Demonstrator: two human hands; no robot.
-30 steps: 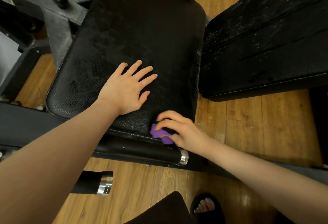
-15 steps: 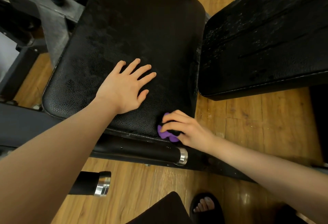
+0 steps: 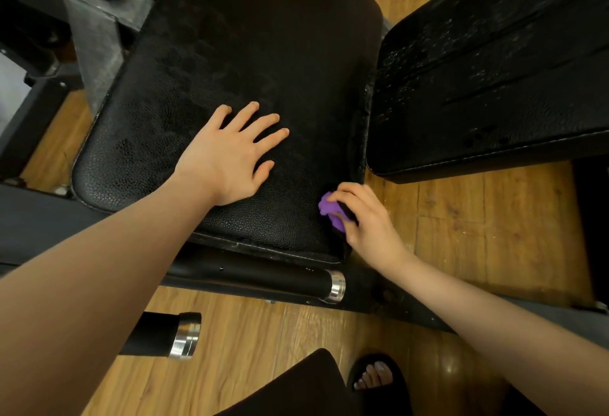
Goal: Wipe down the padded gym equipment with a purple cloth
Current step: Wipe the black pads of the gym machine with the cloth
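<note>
Our right hand (image 3: pixel 365 217) clutches the bunched purple cloth (image 3: pixel 331 209), which over the last second has slid from the seat pad's (image 3: pixel 250 53) front edge round to its right corner. Our left hand (image 3: pixel 230 152) stays flat, fingers spread, bracing the pad. We judge the front edge done; the right side comes next, and the dusty second pad (image 3: pixel 494 69) beside it looks untouched.

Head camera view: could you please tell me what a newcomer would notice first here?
The purple cloth stands out, bunched under the right hand at the black pad's near right corner. The left hand lies flat with fingers spread on that pad.
</note>
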